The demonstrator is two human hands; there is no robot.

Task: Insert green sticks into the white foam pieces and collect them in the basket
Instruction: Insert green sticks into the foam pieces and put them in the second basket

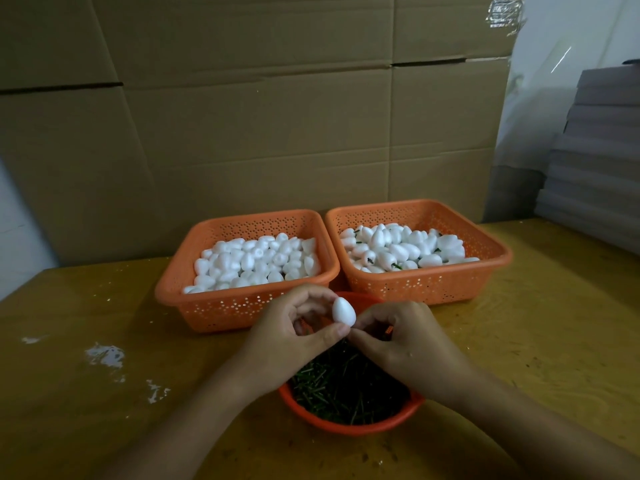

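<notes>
Your left grip [294, 336] pinches a foam piece [344, 310] over the stick bowl [349, 426]; right grip [394, 337] pinched at its tip; left basket [242, 306] plain foam; right basket [433, 282] stemmed pieces.

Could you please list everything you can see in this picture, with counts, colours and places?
Baskets: two, orange, perforated, side by side at the back of the table.
Plain foam pieces: many, white, in the left basket.
Stuck foam pieces: many, white with green sticks showing, in the right basket.
Held piece: one, white, egg-shaped, between both hands.
Bowl: one, orange-red, nearest the person.
Sticks: many, dark green, in the bowl.
Table: one, yellowish wood, with white flecks on the left.
Cardboard: brown sheets behind the table.
Grey stack: at the right edge.
Left hand: holds the held piece.
Right hand: pinches at its lower end.
</notes>
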